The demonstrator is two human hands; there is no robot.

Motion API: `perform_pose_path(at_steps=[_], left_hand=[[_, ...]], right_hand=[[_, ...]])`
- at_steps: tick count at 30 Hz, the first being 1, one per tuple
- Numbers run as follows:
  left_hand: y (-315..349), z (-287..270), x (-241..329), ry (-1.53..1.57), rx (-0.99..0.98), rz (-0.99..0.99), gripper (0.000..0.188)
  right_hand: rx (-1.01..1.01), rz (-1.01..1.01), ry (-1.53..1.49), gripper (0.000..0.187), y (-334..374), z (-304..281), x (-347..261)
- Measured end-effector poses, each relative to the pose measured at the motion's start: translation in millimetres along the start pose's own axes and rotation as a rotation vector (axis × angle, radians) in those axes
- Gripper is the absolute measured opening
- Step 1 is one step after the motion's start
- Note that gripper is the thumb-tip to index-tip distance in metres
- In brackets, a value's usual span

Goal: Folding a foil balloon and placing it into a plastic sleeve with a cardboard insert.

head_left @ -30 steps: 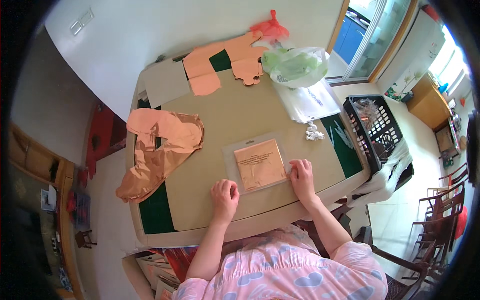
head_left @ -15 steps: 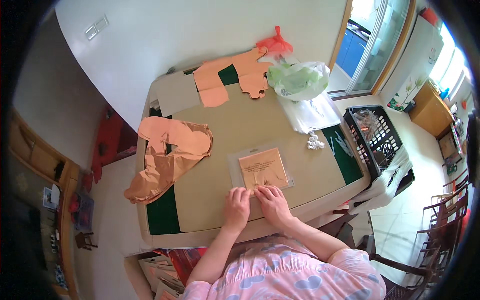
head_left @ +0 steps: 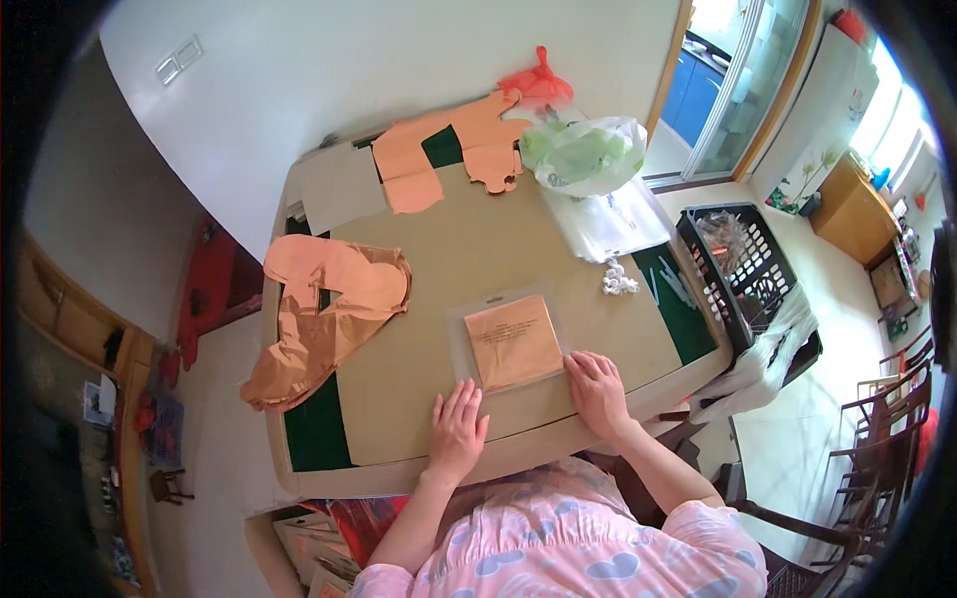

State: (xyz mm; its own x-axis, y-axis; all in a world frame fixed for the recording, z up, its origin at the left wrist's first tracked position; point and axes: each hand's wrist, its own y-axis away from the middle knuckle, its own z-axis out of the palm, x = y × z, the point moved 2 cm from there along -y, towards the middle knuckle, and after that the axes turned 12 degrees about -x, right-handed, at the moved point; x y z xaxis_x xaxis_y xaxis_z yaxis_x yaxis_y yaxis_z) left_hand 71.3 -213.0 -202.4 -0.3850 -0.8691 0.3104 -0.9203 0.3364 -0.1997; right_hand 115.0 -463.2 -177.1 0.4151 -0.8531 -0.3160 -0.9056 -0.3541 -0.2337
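Observation:
A folded copper-coloured foil sheet (head_left: 515, 344) with dark print on it lies flat inside a clear plastic sleeve (head_left: 457, 339) before me. My left hand (head_left: 459, 429) is open, its fingers stretched toward the sleeve's lower left corner. My right hand (head_left: 598, 396) lies open at the lower right corner, fingertips touching the sleeve's edge; whether they pinch it is hard to make out. Toward the left of the table lies a larger crumpled copper foil balloon (head_left: 339, 299), uninflated. Flat copper foil shapes (head_left: 409, 179) lie near the back.
Brown board (head_left: 409, 389) covers most of the table. A grey sheet (head_left: 341, 196) sits at back left. To the back right are a pale green plastic bag (head_left: 583, 154), clear sleeves (head_left: 618, 224) and white curled pieces (head_left: 619, 279). A black crate (head_left: 743, 274) stands at the right edge.
Both hands have left the lower edge of the foil and spread apart, left hand to the left, right hand to the right. The foil's lower edge now lies flatter. The view has shifted slightly.

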Motion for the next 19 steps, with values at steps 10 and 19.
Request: perform_pose_path(at_steps=[10,19], left_hand=[[-165,-5,-49,0.228,0.014,-0.065,0.026],[-193,-34,-30,0.778,-0.693,0.021,0.027]], right_hand=[[0.044,-0.025,-0.003,0.037,9,5,3],[0.067,0.276,-1.017,0.046,-18,6,36]])
